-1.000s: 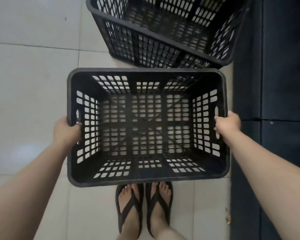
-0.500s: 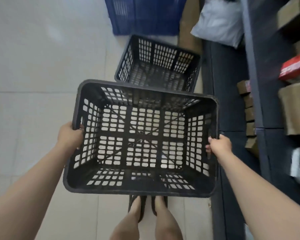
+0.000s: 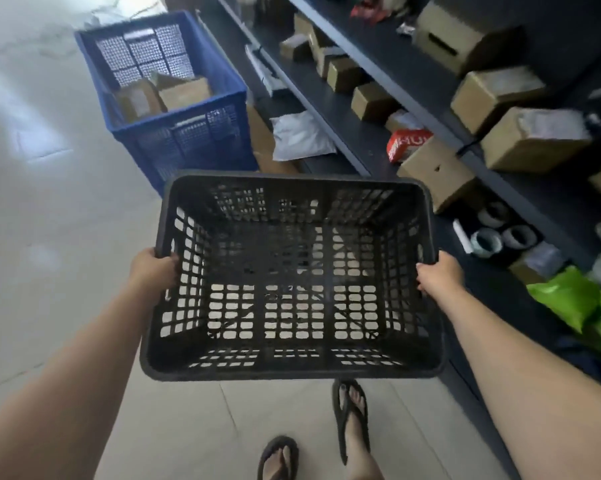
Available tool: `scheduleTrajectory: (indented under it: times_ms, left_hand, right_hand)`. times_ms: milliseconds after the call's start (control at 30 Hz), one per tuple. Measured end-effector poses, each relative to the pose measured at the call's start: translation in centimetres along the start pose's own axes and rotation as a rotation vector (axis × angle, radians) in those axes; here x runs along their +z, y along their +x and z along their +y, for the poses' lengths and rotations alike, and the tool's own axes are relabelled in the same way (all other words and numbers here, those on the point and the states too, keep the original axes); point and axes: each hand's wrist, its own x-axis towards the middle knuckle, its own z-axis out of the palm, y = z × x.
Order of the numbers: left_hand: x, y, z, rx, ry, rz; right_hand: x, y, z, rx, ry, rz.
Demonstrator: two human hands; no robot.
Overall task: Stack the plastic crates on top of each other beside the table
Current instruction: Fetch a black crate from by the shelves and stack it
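Black crate [image 3: 292, 368]: held above the floor [image 3: 49, 237], open side up — between both hands.
Left hand [image 3: 152, 270]: fingers curled round the left rim.
Right hand [image 3: 439, 275]: fingers curled round the right rim.
Blue crate [image 3: 188, 140]: on the floor ahead, boxes [image 3: 184, 93] inside — beside the shelf [image 3: 344, 109].

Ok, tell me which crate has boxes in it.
The blue crate ahead: cardboard boxes lie inside. The black crate, held by the left hand and right hand, is empty.

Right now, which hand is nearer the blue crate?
Left. The left hand grips the black crate almost in line with the blue crate; the right hand grips the opposite side.
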Motion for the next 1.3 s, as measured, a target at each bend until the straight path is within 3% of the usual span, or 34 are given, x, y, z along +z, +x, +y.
scheduleTrajectory:
  times_ms: [200, 467, 767, 1033, 1300]
  left_hand:
    - [3.6, -5.7, 6.6, 0.172, 0.117, -0.236]
    - [15.0, -29.0, 11.0, 0.494, 0.335, -0.545]
    - [26.4, -61.1, 3.1, 0.808, 0.477, -0.791]
    - [34.0, -85.0, -4.3, 0.927, 0.531, -1.094]
    - [41.5, -105.9, -9.1, 1.033, 0.588, -1.329]
  right_hand:
    - [-8.7, -6.2, 13.3, 0.181, 0.102, 0.147]
    - [-24.1, -21.7, 33.8, 0.447, 0.303, 0.343]
    - [-35.9, -42.3, 63.9, 0.633, 0.479, 0.594]
    - [-42.9, -58.7, 81.9, 0.853, 0.599, 0.914]
    - [-47.6, -66.7, 97.7, 1.050, 0.666, 1.090]
